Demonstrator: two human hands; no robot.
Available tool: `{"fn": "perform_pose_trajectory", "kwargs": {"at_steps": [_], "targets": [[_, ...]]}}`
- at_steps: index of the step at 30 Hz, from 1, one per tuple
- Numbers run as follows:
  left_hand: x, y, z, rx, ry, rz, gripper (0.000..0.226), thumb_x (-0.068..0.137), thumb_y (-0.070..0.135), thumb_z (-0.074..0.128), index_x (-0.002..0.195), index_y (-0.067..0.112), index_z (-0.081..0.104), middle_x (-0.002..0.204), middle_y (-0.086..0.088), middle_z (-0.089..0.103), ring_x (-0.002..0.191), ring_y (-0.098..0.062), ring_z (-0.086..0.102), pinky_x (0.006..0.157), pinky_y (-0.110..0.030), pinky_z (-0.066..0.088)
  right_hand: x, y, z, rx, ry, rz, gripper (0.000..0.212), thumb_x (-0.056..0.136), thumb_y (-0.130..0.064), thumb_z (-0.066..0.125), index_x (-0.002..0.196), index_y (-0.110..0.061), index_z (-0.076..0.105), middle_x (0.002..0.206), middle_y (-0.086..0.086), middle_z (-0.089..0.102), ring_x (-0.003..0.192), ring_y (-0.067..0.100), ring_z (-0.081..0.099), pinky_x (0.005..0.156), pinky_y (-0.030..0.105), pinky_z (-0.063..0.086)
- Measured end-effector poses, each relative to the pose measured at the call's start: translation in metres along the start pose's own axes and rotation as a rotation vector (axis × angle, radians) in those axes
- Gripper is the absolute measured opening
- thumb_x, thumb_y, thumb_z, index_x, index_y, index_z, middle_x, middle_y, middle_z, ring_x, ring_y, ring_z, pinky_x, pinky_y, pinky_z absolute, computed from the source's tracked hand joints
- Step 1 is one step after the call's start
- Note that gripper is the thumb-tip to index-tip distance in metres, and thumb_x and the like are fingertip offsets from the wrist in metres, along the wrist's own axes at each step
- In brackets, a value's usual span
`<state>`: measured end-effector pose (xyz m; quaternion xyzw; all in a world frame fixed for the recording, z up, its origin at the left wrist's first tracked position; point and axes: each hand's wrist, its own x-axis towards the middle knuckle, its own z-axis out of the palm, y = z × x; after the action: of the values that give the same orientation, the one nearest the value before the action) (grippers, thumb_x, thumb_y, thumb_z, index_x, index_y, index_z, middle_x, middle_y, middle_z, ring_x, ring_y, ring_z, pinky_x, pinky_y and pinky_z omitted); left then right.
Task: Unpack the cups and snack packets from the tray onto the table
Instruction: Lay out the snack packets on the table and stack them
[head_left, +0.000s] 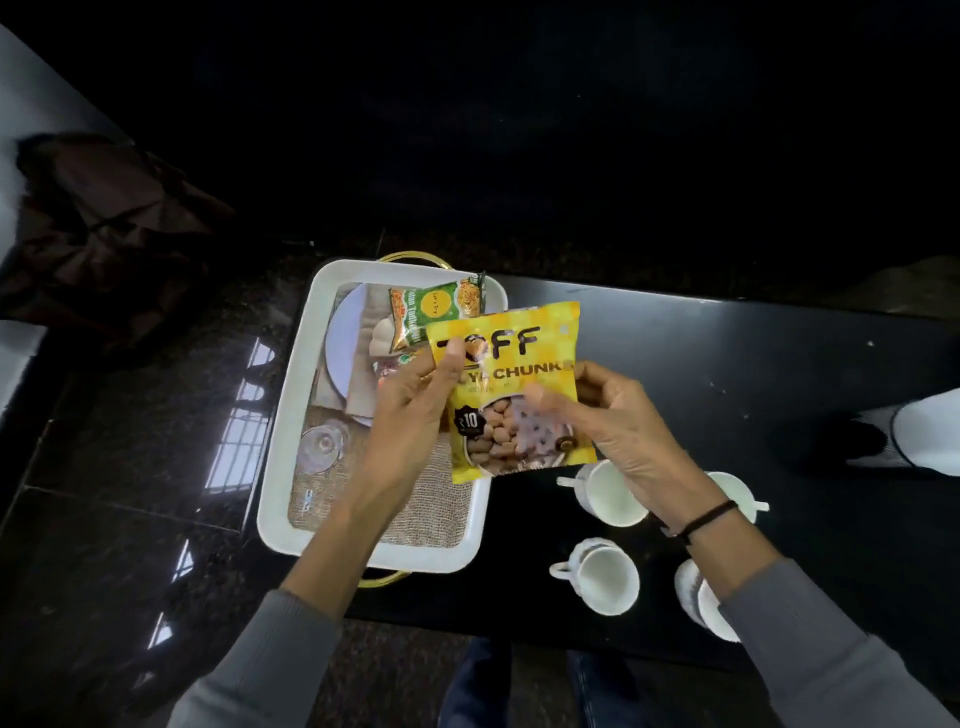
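Hands: left hand (410, 400) and right hand (618, 421) both grip a yellow plastic snack packet (519, 384).
Done: four white ceramic cups (605, 579) on the black tabletop (779, 364).
Left: green packet (436, 312) in the white rectangular tray (291, 415).

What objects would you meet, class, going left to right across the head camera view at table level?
White rectangular tray → yellow snack packet held in both hands → nearest-left white ceramic cup → far-right white ceramic cup.

Grey long sleeves (841, 644) on both arms, thin black band (709, 515) on right wrist, dark trousers (480, 686)
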<state>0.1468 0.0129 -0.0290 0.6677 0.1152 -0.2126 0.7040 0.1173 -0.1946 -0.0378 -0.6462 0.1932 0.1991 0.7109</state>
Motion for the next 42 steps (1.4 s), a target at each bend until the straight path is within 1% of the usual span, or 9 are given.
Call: {"fn": "perform_pose_trajectory", "kwargs": {"at_steps": [3,6,10,16,25,29,33,37,42], "targets": [[0.009,0.001,0.03,0.015,0.049,-0.065,0.032,0.099,0.054,0.051,0.1,0.037,0.078,0.1,0.005,0.08,0.091,-0.013,0.077,0.065,-0.023,0.06,-0.005,-0.007,-0.018,0.076,-0.021,0.056,0.043,0.082,-0.047,0.079,0.114,-0.018,0.075,0.116,0.005,0.078,0.11,0.026,0.073,0.101,0.044,0.053],[0.019,0.001,0.054,0.019,-0.009,-0.242,0.048,0.088,0.071,0.054,0.112,0.034,0.074,0.105,0.002,0.08,0.096,-0.02,0.077,0.077,-0.041,0.062,-0.005,-0.014,-0.035,0.139,0.076,0.139,0.041,0.08,-0.038,0.084,0.112,-0.014,0.077,0.113,0.012,0.078,0.104,0.029,0.075,0.097,0.044,0.056],[0.024,-0.008,0.082,0.043,-0.11,-0.355,0.033,0.08,0.038,0.082,0.104,0.021,0.069,0.092,0.001,0.081,0.078,-0.013,0.078,0.059,-0.026,0.06,-0.002,-0.018,-0.055,0.436,0.149,0.384,0.041,0.088,-0.027,0.078,0.116,0.002,0.073,0.109,0.025,0.076,0.089,0.035,0.077,0.066,0.04,0.063],[0.031,-0.018,0.104,-0.088,-0.138,-0.423,0.055,0.069,0.025,0.087,0.116,0.006,0.066,0.099,-0.012,0.08,0.086,-0.023,0.078,0.069,-0.03,0.063,0.005,-0.004,-0.082,0.447,0.239,0.421,0.035,0.093,-0.026,0.072,0.12,-0.004,0.069,0.115,0.018,0.076,0.107,0.037,0.073,0.089,0.048,0.06],[0.05,-0.041,0.111,-0.007,-0.07,-0.364,0.03,0.082,0.009,0.081,0.108,0.018,0.066,0.104,0.0,0.08,0.097,-0.016,0.076,0.078,-0.025,0.059,0.033,0.008,-0.099,0.329,0.324,0.363,0.027,0.086,-0.01,0.078,0.113,-0.01,0.071,0.086,0.001,0.082,0.067,0.008,0.077,0.052,0.018,0.055],[0.064,-0.044,0.111,0.042,0.022,-0.325,0.032,0.088,0.006,0.075,0.102,0.03,0.059,0.095,0.019,0.078,0.088,0.005,0.073,0.072,-0.012,0.053,0.058,0.009,-0.095,0.339,0.348,0.245,0.031,0.085,0.002,0.071,0.11,-0.016,0.071,0.093,-0.002,0.082,0.079,0.006,0.076,0.059,0.015,0.055],[0.072,-0.04,0.107,0.399,0.076,-0.218,0.067,0.09,0.005,0.072,0.149,0.014,0.039,0.137,0.008,0.054,0.134,-0.011,0.048,0.108,-0.024,0.039,0.072,0.017,-0.091,-0.032,0.418,0.191,0.041,0.087,-0.005,0.074,0.125,-0.019,0.065,0.12,-0.006,0.07,0.11,0.01,0.064,0.08,0.019,0.048],[0.067,-0.044,0.104,0.783,0.022,0.037,0.065,0.095,0.009,0.064,0.153,0.021,0.038,0.153,0.007,0.046,0.143,-0.012,0.039,0.111,-0.019,0.027,0.068,0.026,-0.086,-0.372,0.37,0.028,0.033,0.089,-0.012,0.074,0.118,-0.027,0.071,0.12,-0.007,0.065,0.115,0.009,0.06,0.094,0.025,0.052],[0.067,-0.058,0.106,1.224,-0.17,0.215,0.056,0.099,0.021,0.055,0.153,0.022,0.039,0.167,0.0,0.022,0.153,-0.017,0.021,0.122,-0.034,0.021,0.068,0.033,-0.074,-0.649,0.283,-0.1,0.026,0.088,-0.013,0.075,0.113,-0.021,0.072,0.117,-0.006,0.063,0.117,0.017,0.055,0.101,0.032,0.048]]}}
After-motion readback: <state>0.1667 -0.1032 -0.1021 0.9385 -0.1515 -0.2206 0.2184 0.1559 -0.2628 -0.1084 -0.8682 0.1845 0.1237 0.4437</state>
